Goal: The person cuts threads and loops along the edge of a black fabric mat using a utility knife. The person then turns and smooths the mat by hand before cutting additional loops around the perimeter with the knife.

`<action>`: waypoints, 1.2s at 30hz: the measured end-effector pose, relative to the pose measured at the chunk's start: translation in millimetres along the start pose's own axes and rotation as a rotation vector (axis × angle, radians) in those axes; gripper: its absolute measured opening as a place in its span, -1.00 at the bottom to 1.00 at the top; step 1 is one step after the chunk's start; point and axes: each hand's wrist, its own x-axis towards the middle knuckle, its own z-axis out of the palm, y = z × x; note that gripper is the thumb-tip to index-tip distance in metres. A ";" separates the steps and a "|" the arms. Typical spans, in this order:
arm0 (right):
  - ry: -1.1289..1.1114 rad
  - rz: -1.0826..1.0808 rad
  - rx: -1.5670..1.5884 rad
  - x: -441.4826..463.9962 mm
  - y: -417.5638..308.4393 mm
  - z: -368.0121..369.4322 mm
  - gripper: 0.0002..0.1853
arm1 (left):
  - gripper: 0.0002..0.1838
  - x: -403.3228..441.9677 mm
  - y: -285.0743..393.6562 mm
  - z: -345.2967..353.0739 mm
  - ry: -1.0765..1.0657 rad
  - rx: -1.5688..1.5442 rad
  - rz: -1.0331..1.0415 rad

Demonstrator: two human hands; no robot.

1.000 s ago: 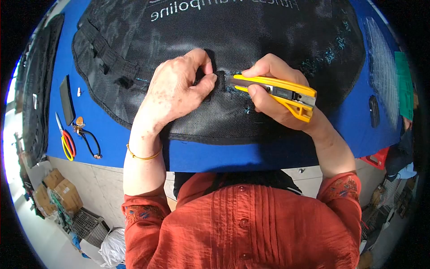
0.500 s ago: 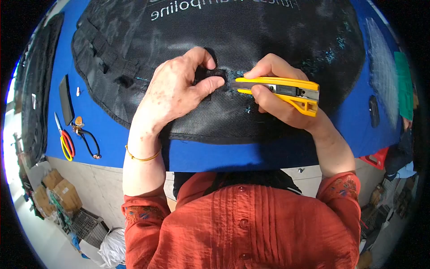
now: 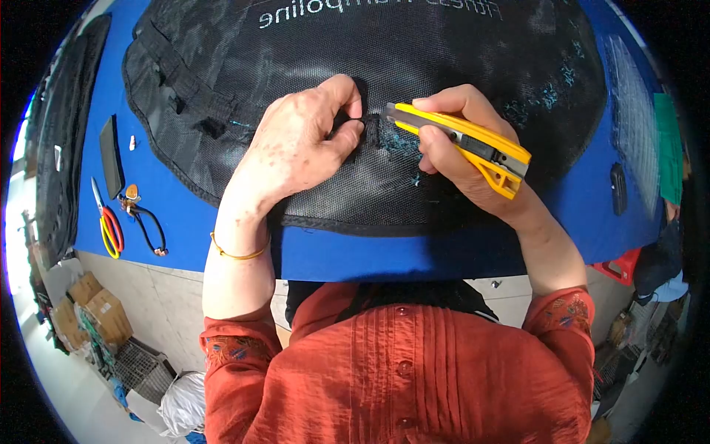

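Observation:
A round black mesh trampoline mat (image 3: pixel 421 66) with mirrored white lettering lies on the blue-covered table. My left hand (image 3: pixel 296 144) is closed, thumb and forefinger pinching a piece of black webbing (image 3: pixel 373 133) at the mat's surface; its grasped part is mostly hidden by the fingers. My right hand (image 3: pixel 466 159) grips a yellow box cutter (image 3: pixel 510 146), its blade end pointing up and left just right of the webbing, apart from my left fingers. Blue-green thread bits (image 3: pixel 399 144) show on the mesh under the cutter.
Scissors (image 3: pixel 111 233) with red and yellow handles, a corded item (image 3: pixel 151 229) and a dark flat strip (image 3: pixel 111 155) lie at left. A small black object (image 3: pixel 618 189) and clear plastic (image 3: pixel 632 118) are at right. The table's front edge (image 3: pixel 355 270) runs before my torso.
My right hand has drawn the box cutter's blade up and away from the webbing, tilting it more. My left hand still pinches the webbing. The mat has shifted slightly in view.

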 end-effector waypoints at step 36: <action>-0.083 -0.172 -0.170 2.2 -6.7 -2.9 -0.83 | -0.84 0.8 -3.7 -0.5 0.001 0.016 0.028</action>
